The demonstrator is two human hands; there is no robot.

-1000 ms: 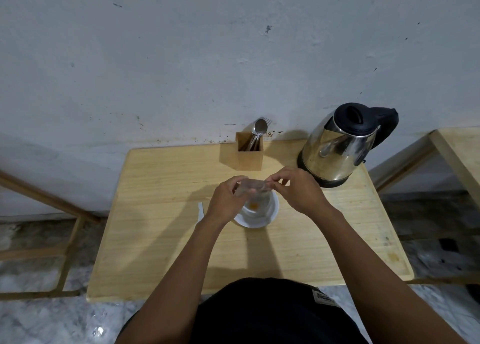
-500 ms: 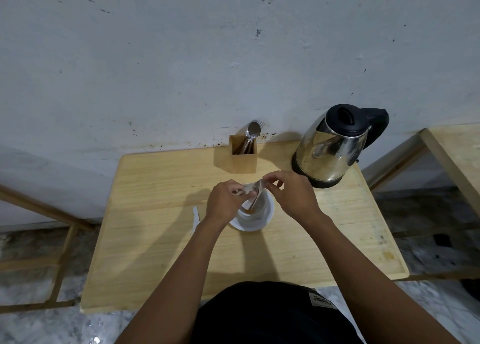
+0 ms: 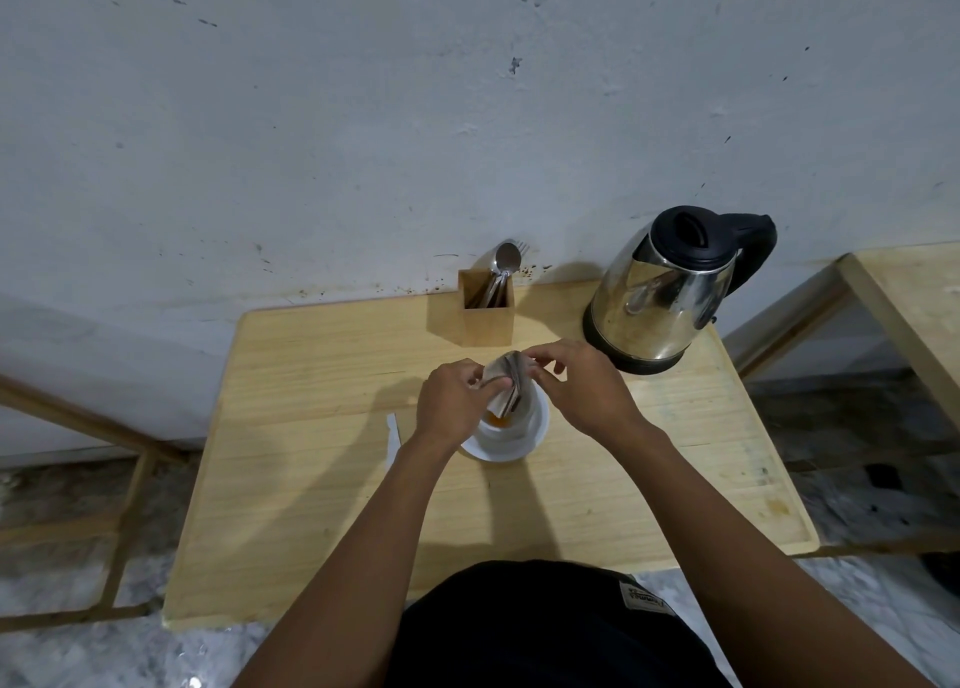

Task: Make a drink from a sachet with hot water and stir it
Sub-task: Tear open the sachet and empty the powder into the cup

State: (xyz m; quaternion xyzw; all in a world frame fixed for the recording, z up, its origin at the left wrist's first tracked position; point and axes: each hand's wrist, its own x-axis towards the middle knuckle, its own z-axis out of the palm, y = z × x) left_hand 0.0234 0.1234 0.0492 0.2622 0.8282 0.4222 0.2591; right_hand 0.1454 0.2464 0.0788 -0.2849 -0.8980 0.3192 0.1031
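A white cup (image 3: 519, 424) on a white saucer (image 3: 524, 448) stands mid-table, with orange powder (image 3: 497, 420) at its bottom. Both my hands hold a silvery sachet (image 3: 506, 378) tilted mouth-down over the cup. My left hand (image 3: 454, 399) pinches its left side and my right hand (image 3: 576, 383) pinches its upper right edge. A steel kettle (image 3: 670, 298) with a black lid and handle stands at the back right of the wooden table (image 3: 311, 479). Spoons (image 3: 506, 261) stick up from a wooden holder (image 3: 485, 308) at the back.
A torn white strip (image 3: 393, 438) lies on the table left of the saucer. The wall (image 3: 467, 116) rises right behind the table. Another wooden table (image 3: 914, 298) edge shows at the right, and wooden frame bars (image 3: 78, 417) at the left above a marble floor.
The sachet went from held level between my hands to folded and tipped mouth-down over the cup. Both hands stayed above the cup.
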